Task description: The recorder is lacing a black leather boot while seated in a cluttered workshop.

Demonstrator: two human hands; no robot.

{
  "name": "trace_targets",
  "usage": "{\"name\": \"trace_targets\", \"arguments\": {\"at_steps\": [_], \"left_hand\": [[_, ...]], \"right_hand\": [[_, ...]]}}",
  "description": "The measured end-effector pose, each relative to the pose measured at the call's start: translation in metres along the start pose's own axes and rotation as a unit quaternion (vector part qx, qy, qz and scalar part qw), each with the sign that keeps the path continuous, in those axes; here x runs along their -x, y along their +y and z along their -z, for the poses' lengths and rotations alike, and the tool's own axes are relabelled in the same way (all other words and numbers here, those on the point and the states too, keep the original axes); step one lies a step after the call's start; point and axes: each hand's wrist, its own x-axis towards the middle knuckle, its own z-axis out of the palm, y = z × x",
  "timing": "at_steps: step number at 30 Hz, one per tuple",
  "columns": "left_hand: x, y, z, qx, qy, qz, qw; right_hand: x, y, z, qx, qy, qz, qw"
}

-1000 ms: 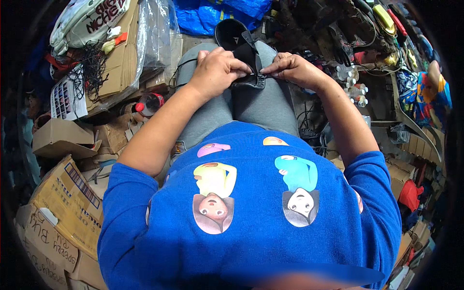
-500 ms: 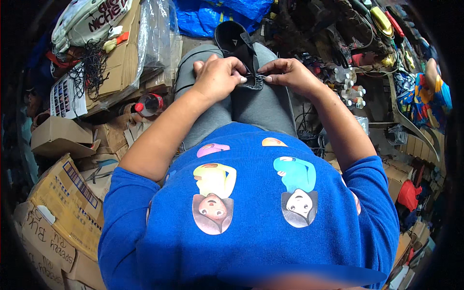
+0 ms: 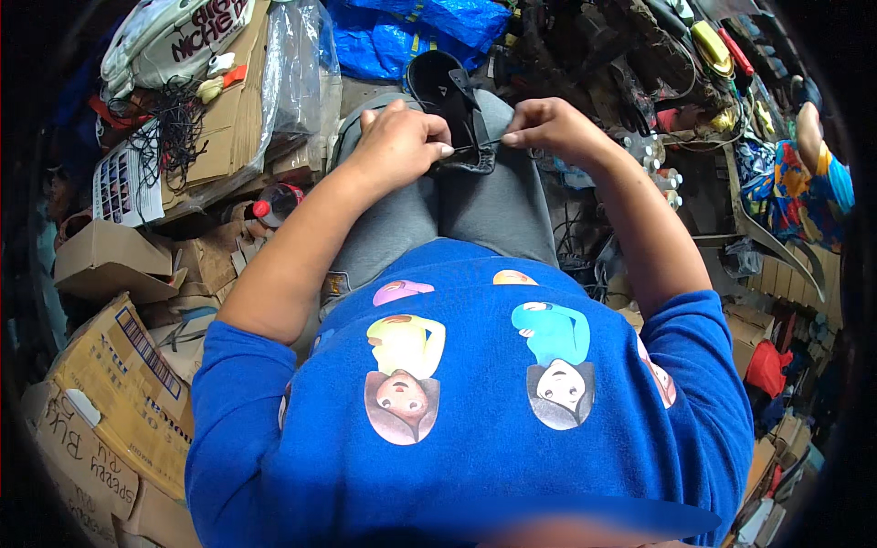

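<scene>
A black sandal-like shoe [image 3: 431, 80] with a dark strap rests across my grey-trousered thighs [image 3: 493, 210], its near end between my two hands. My left hand [image 3: 399, 144] is closed in a pinch at the shoe's left side, thumb and forefinger on a thin dark thread [image 3: 464, 147]. On the right, my right hand [image 3: 554, 131] pinches the same thread, a little away from the shoe's edge. The thread runs across the near part of the shoe. Whether a needle is in either pinch is too small to tell.
A red-capped bottle [image 3: 263, 208], flattened cardboard [image 3: 233, 119] and cartons [image 3: 123, 384] crowd the left. Ahead lies a blue plastic sheet [image 3: 388, 36]. Small bottles [image 3: 667, 178] stand right; beyond them another person's arm [image 3: 809, 137] shows beside colourful cloth.
My hands have drawn farther apart, the right moving outward and slightly up, the left a little leftward. A longer stretch of thread now shows between them.
</scene>
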Motion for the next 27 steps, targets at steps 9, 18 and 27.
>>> {"name": "trace_targets", "arguments": {"at_steps": [9,18,27], "left_hand": [[-0.004,0.001,-0.009,0.085,-0.017,0.001,0.996],[-0.008,0.001,-0.015,0.038,0.006,-0.055,0.998],[-0.007,0.008,-0.012,0.01,0.012,-0.075,0.997]], "right_hand": [[0.035,0.02,-0.019,0.012,0.123,-0.001,0.992],[0.069,0.005,0.009,0.105,0.15,0.153,0.971],[0.01,0.039,0.042,0.365,0.161,0.035,0.916]]}}
